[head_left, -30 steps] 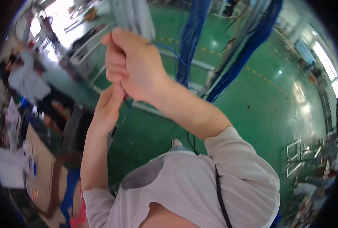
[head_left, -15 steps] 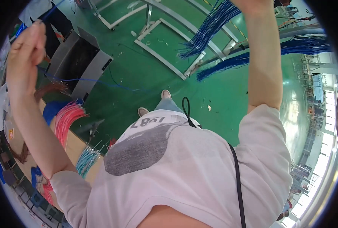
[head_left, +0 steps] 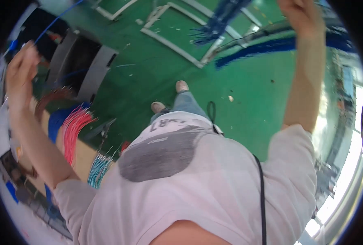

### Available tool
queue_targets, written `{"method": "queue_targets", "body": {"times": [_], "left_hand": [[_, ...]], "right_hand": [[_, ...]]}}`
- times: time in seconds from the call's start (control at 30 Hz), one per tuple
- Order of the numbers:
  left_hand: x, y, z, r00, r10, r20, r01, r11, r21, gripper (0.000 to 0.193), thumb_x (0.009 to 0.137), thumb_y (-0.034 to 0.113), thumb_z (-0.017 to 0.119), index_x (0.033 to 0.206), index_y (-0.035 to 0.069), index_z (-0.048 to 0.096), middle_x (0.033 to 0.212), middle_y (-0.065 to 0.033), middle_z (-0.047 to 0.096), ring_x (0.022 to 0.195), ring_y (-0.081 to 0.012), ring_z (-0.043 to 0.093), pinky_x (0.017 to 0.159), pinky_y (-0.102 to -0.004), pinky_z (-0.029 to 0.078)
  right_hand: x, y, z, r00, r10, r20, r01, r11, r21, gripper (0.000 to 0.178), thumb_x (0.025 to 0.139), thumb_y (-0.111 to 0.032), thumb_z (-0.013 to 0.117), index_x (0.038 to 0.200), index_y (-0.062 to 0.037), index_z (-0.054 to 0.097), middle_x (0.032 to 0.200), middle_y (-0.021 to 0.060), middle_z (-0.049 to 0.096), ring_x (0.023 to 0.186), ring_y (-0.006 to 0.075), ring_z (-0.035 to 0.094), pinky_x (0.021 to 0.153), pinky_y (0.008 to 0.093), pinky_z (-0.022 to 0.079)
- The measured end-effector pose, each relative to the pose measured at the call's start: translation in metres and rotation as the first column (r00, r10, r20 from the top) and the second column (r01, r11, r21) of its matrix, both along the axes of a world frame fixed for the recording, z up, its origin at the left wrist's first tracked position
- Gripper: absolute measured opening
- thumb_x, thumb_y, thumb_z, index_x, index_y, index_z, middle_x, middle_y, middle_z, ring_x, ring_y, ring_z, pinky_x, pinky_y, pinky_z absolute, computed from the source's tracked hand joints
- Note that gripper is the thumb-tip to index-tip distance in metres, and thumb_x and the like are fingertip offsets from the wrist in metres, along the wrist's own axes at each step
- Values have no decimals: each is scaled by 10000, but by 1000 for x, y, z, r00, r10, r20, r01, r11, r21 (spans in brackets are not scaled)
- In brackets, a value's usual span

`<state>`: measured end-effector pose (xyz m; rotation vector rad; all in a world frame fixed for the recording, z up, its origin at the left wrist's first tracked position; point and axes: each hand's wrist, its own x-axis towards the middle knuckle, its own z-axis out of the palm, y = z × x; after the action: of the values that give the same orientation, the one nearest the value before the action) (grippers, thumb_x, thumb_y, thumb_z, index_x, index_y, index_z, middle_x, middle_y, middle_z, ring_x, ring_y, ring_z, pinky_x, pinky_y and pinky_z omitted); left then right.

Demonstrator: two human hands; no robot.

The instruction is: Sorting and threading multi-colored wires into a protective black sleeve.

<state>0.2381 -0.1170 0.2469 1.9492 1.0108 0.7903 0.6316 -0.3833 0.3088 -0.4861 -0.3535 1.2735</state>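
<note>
My left hand [head_left: 21, 77] is raised at the far left, fingers pinched together on a thin blue wire [head_left: 55, 21]. From the fingertips the wire runs up and to the right, out of the picture. My right hand [head_left: 304, 17] is up at the top right, partly cut off by the upper edge and smeared by motion, so its grip does not show. Left of it hangs a bundle of blue wires [head_left: 219, 23], loose ends downward. Below that hand a second blue wire bundle [head_left: 259, 51] lies along a rail, passing behind my right forearm.
A grey open-topped bin [head_left: 96, 73] stands at the left. Near it, a wooden table [head_left: 83, 153] carries red wires [head_left: 73, 130], turquoise wires [head_left: 99, 167] and brown wires [head_left: 54, 97]. A pale metal frame [head_left: 173, 48] stands ahead on the green floor [head_left: 246, 106].
My right hand has moved to the right, away from the hanging blue bundle. My left hand has come down slightly, still pinching the wire. The whole view has shifted a little.
</note>
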Motion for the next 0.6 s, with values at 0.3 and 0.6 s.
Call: {"method": "queue_targets", "body": {"times": [0.3, 0.6], "left_hand": [[-6, -12, -37, 973, 14, -232, 35, 978, 205, 240, 789, 37, 538, 1025, 77, 551, 765, 8, 476, 593, -47, 435, 542, -174, 360], [31, -44, -105, 921, -285, -267, 304, 952, 32, 150, 802, 104, 480, 870, 11, 576, 693, -85, 575, 659, -160, 548, 604, -291, 422]], "right_hand": [[137, -164, -19, 961, -267, 71, 268, 963, 2, 196, 872, -123, 282, 728, -15, 358, 637, 20, 259, 485, 101, 259, 409, 208, 242], [31, -158, -127, 454, 864, 217, 726, -217, -652, 607, 669, -561, 560, 873, 10, 581, 844, 161, 588, 776, 249, 571, 675, 357, 469]]}}
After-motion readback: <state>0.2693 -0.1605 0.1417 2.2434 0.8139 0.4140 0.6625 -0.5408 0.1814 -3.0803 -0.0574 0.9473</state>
